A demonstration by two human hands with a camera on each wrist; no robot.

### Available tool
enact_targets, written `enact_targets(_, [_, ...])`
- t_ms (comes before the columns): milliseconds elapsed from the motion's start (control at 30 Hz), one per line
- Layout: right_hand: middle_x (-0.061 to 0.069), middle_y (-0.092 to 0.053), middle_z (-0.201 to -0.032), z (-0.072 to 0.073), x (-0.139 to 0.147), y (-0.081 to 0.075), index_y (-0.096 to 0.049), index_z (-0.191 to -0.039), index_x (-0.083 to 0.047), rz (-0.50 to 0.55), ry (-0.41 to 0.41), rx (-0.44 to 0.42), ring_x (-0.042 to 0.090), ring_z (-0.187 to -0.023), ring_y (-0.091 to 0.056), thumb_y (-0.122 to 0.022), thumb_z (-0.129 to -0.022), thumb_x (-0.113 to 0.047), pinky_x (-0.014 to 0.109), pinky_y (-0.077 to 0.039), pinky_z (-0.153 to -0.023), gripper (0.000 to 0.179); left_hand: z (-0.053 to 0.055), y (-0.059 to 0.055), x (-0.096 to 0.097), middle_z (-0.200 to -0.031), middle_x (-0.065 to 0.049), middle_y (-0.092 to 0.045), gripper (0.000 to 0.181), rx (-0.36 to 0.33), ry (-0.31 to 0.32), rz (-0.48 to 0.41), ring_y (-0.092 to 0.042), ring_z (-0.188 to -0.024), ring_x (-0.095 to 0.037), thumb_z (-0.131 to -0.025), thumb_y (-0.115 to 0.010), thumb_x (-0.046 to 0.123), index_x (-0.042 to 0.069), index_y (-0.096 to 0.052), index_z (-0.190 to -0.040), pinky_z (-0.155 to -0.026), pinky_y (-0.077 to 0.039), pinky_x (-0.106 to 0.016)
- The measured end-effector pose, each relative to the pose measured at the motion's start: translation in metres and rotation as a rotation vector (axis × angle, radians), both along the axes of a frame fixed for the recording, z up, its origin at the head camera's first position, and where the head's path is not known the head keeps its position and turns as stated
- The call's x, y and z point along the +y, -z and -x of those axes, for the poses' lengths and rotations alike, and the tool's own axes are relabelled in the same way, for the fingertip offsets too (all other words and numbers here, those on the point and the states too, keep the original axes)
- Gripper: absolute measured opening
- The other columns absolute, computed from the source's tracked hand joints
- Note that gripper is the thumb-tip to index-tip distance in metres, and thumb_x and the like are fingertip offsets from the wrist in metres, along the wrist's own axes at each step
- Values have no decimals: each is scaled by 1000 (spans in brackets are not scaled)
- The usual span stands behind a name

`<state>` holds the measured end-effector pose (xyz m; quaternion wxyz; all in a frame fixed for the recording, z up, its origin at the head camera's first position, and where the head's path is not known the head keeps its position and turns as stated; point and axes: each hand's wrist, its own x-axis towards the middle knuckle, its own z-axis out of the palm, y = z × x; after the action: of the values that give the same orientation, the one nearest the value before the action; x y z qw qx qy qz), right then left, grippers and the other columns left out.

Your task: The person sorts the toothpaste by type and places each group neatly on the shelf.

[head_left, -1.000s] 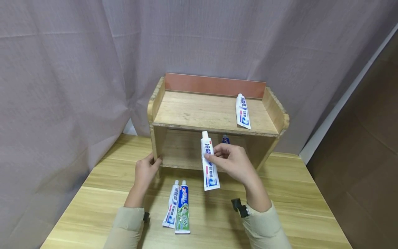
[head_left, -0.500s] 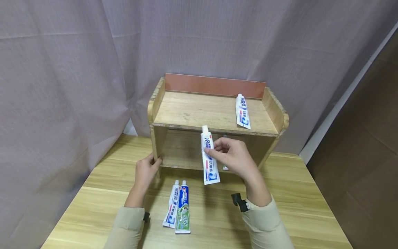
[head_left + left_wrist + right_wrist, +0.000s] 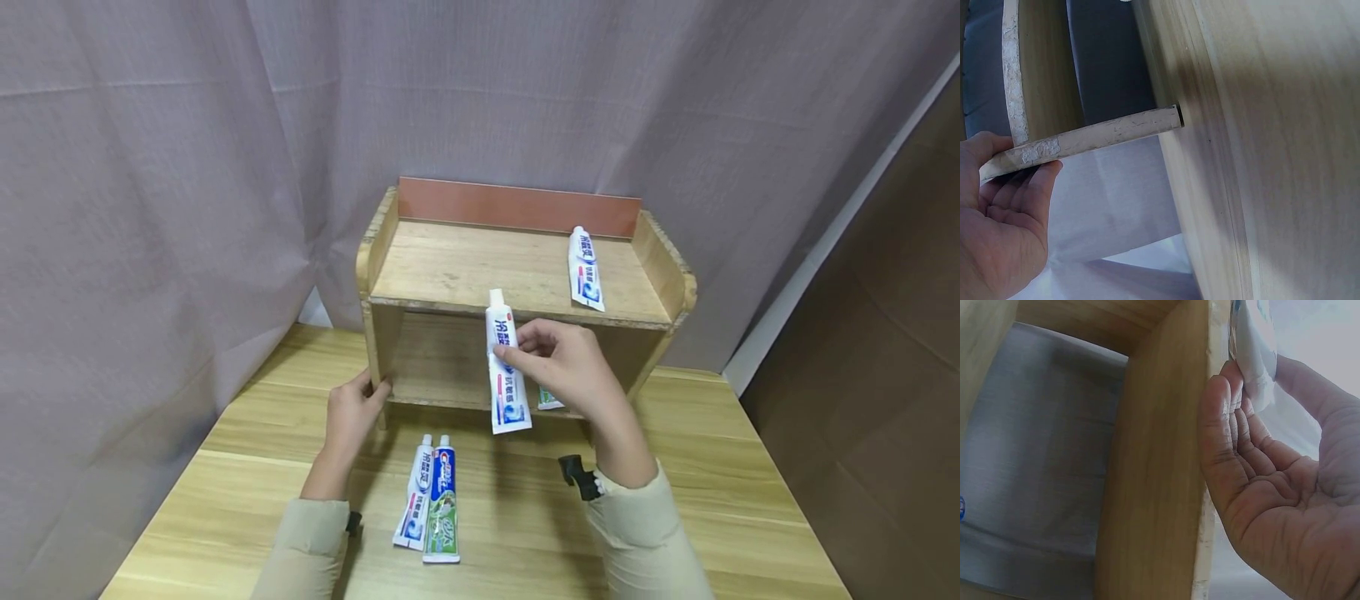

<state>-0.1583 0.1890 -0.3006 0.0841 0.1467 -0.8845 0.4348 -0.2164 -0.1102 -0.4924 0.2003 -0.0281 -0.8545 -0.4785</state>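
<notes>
– "Raised since the earlier frame: right hand and held tube. Report, left to right."
– "Left hand: gripping rack at its left side. White tube, blue-green tube: on table. Held tube: pinched by right hand, at rack front. Lower tube: mostly hidden, apparently inside rack. Top tube: atop rack."

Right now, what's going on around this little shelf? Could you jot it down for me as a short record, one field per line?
Left hand: grips the left side panel
Right hand: pinches a white toothpaste tube in front of the shelves
Upper shelf: a second white tube, toward the right end
Lower shelf: a green-ended tube, mostly hidden
Table: a third white tube beside a blue-and-green tube
Backdrop: grey curtain
</notes>
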Motion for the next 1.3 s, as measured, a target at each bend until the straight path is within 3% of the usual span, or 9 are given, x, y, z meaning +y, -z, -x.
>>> enact_targets(200, [0, -71, -82, 2, 1, -10, -74, -94, -12, 7, -4, 24, 18, -74, -64, -80, -87, -38, 29, -55, -62, 27, 0, 1, 0, -97, -25, -73, 34, 12, 2, 8, -75, -79, -34, -94, -70, 17, 1, -69, -125, -59, -64, -30])
enact_targets(467, [3, -69, -80, 10, 0, -24, -74, -94, -11, 27, 4, -5, 20, -71, -59, -78, -88, -39, 28, -51, -57, 29, 2, 0, -1, -97, -25, -73, 34, 15, -3, 9, -75, -80, -34, -94, -70, 18, 1, -69, -124, -61, -64, -32])
enact_targets(633, [5, -69, -78, 19, -1, -35, -73, -93, -10, 37, 0, -9, 25, -71, -64, -78, -88, -37, 28, -51, -56, 29, 1, 1, -1, -98, -25, -73, 34, 20, -12, 5, -75, -81, -35, -94, -70, 17, 0, -69, -124, -61, -64, -31])
enact_targets(1033, [13, -73, -92, 67, -3, -78, -73, -103, 1, 10, 72, -79, 21, -69, -70, -77, -90, -32, 31, -63, -63, 36, 0, 1, 1, -95, -24, -74, 33, 13, -10, 0, -75, -77, -32, -94, -70, 17, 1, -70, -123, -57, -63, -27])
enact_targets(1300, [13, -73, -95, 96, -9, -102, -73, -108, 1, -100, 119, -144, 19, -75, -72, -74, -91, -34, 36, -64, -75, 40, 0, -2, 0, -100, -26, -73, 35, -8, -8, -5, -75, -82, -35, -94, -70, 18, 1, -69, -125, -61, -64, -30])
